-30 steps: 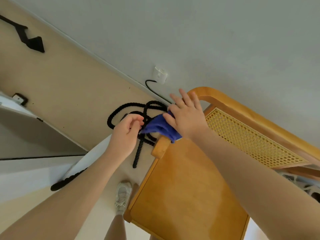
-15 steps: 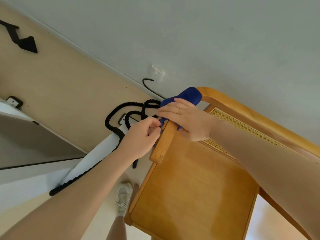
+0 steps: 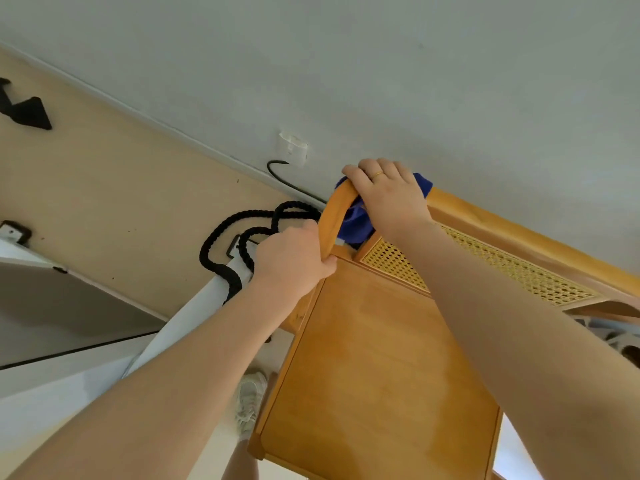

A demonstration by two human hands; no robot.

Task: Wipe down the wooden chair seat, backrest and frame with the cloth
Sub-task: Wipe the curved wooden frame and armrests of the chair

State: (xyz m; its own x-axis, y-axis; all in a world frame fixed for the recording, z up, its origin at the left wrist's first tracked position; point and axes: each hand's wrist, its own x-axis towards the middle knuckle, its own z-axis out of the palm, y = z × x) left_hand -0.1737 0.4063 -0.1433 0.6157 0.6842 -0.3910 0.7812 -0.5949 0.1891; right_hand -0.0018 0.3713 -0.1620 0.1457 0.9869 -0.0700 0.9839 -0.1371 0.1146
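Note:
A wooden chair with a smooth seat (image 3: 374, 368) and a woven cane backrest panel (image 3: 485, 268) fills the lower right. My right hand (image 3: 388, 199) presses a blue cloth (image 3: 355, 221) over the curved top-left corner of the backrest frame (image 3: 334, 216). The cloth is mostly hidden under the hand, with blue showing on both sides of the rail. My left hand (image 3: 294, 261) grips the frame's upright post just below the curve, where it meets the seat.
A thick black rope (image 3: 228, 237) coils on the beige floor to the left of the chair. A wall socket (image 3: 292, 148) with a black cable sits on the grey wall behind. A white panel edge (image 3: 187, 320) and my shoe (image 3: 249, 400) lie below my left arm.
My right hand slid the cloth up from the post by the seat to the top curve of the backrest frame. My left hand let go of the cloth's end and took hold of the post.

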